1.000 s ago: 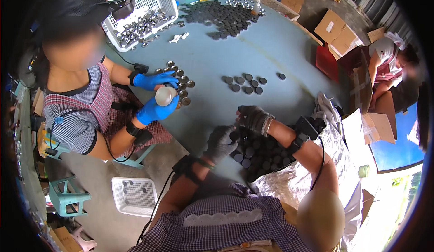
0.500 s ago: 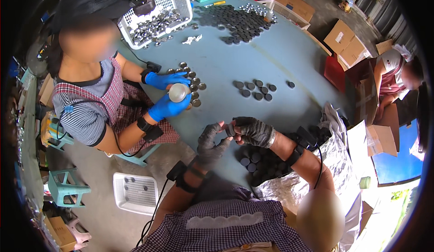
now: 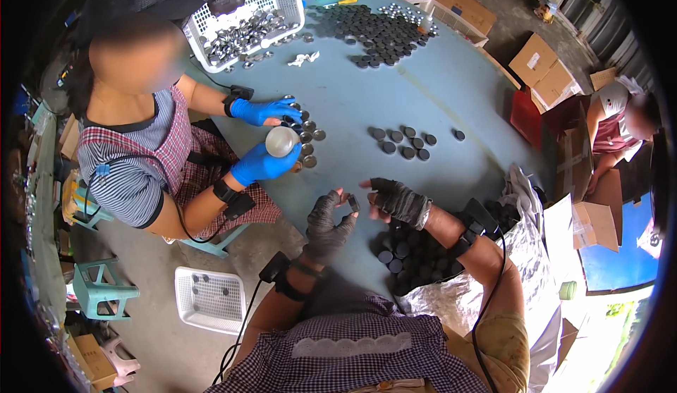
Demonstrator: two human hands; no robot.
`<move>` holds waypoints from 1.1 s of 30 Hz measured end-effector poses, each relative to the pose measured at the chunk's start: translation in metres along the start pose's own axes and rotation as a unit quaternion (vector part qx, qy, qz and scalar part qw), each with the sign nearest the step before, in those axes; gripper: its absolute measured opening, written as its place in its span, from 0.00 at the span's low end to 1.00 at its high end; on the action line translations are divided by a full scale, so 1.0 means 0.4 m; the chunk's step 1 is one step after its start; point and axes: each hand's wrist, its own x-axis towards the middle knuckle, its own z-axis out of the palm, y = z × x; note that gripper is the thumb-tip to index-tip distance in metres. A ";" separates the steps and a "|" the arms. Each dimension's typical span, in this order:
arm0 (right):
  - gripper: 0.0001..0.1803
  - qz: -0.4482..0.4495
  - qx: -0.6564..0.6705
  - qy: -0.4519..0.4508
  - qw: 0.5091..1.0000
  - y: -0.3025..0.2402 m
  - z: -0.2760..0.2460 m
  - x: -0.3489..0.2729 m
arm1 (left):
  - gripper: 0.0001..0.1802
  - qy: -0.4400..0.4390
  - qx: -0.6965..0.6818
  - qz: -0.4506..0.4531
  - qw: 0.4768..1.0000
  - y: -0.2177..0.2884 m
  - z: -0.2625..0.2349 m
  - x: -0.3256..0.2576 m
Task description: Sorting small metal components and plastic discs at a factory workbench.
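My left hand [image 3: 329,225], in a dark grey fingerless glove, pinches a small black round cap [image 3: 353,202] on its edge between thumb and fingers. Just to the right is my right hand [image 3: 398,201], gloved the same way, with its fingers apart and nothing visible in them. Below that hand a heap of black caps [image 3: 405,248] lies in a silvery sack [image 3: 451,287] at the table's near edge. Ahead on the blue-grey table [image 3: 338,111], several black caps [image 3: 408,152] lie in a loose group, with a single cap [image 3: 460,135] off to the right.
At the left, a co-worker's blue-gloved hands [image 3: 259,167] hold a translucent round container [image 3: 281,141] beside metal lids [image 3: 309,162]. Farther back are a white basket of lids [image 3: 296,23] and many spread black caps [image 3: 374,33]. Cardboard boxes [image 3: 543,69] stand at the right.
My right hand has let go of the black cap and moved slightly apart to the right. The cap stays in my left hand, now turned on edge.
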 end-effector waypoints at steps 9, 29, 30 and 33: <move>0.17 0.005 0.008 -0.013 1.000 0.042 0.024 0.070 | 0.29 0.008 0.031 -0.012 0.999 -0.034 -0.012 0.007; 0.13 -0.161 -0.531 0.090 0.827 0.032 0.144 0.480 | 0.21 0.077 0.217 0.021 0.973 -0.132 -0.063 -0.047; 0.13 -0.155 -0.549 0.084 0.817 0.031 0.146 0.483 | 0.21 0.087 0.217 0.014 0.972 -0.146 -0.066 -0.051; 0.07 -0.222 -0.710 0.076 0.664 0.090 0.070 0.484 | 0.20 0.083 0.196 0.017 0.977 -0.143 -0.049 -0.040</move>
